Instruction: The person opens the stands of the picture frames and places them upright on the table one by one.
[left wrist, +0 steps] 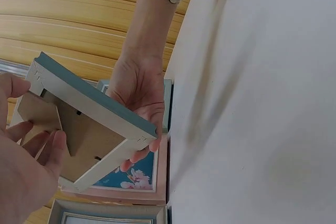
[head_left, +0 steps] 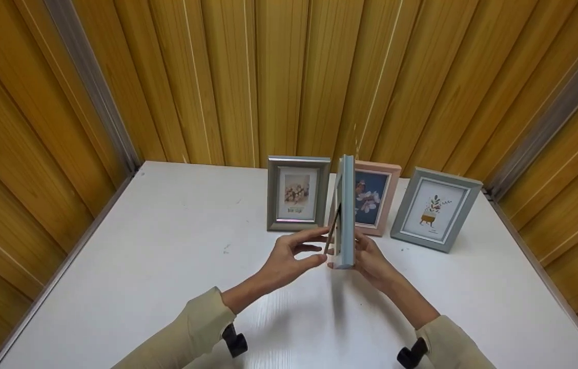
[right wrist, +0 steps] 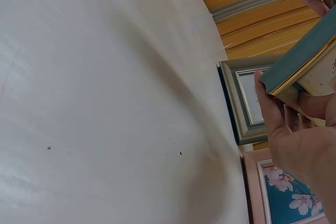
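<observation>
A light-blue picture frame (head_left: 348, 210) stands edge-on in the air above the table between both hands. Its back, with a brown cardboard stand (left wrist: 41, 113) swung out from it, faces left. My left hand (head_left: 289, 260) pinches that stand between thumb and fingers. From the other side, my right hand (head_left: 375, 262) grips the lower edge of the frame, with the thumb on its front in the right wrist view. The picture inside is mostly cut off there; gold trim (right wrist: 302, 69) runs along its inner edge.
Behind the hands, a grey-brown frame (head_left: 272, 200), a pink frame (head_left: 390, 197) with a blossom picture and a grey-green frame (head_left: 407, 218) stand upright on the white table (head_left: 191, 215). Wood-patterned walls (head_left: 279, 77) enclose the back and sides.
</observation>
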`<action>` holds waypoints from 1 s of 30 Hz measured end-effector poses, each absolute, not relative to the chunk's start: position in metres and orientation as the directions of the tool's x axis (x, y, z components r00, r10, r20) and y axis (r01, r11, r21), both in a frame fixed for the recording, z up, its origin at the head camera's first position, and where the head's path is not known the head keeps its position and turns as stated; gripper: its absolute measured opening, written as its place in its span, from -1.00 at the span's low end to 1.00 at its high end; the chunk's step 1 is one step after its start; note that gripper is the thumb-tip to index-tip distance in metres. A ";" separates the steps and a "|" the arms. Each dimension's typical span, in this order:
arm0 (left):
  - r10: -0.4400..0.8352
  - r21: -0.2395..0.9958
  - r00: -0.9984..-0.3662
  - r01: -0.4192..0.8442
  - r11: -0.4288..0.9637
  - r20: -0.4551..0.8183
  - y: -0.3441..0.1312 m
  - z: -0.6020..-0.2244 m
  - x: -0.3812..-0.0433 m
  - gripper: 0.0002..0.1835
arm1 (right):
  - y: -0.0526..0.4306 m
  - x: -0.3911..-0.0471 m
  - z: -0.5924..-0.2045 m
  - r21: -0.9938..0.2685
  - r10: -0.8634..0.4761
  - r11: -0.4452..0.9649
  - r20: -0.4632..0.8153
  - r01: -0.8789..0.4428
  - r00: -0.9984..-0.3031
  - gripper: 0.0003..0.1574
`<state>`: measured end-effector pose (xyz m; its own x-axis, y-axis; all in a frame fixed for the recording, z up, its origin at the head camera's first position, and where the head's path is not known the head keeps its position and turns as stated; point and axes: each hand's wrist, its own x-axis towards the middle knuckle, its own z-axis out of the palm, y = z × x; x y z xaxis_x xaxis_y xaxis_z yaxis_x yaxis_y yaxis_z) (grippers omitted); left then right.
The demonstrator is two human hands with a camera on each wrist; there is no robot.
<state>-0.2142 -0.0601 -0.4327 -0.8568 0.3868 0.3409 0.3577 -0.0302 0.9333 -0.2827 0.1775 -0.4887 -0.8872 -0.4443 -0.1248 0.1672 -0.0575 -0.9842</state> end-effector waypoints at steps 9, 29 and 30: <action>0.256 0.922 -0.893 0.387 0.019 0.370 -0.067 -0.436 -0.214 -0.50 | 0.179 -0.284 -0.487 -0.978 -0.469 -0.093 -0.122 0.186 -0.875 -0.13; 0.208 0.894 -0.889 0.435 0.110 0.407 -0.073 -0.437 -0.213 -0.50 | 0.185 -0.280 -0.488 -0.978 -0.524 -0.091 -0.114 0.188 -0.844 -0.13; 0.208 0.892 -0.888 0.438 0.114 0.410 -0.073 -0.437 -0.213 -0.50 | 0.186 -0.280 -0.488 -0.978 -0.521 -0.091 -0.113 0.187 -0.846 -0.12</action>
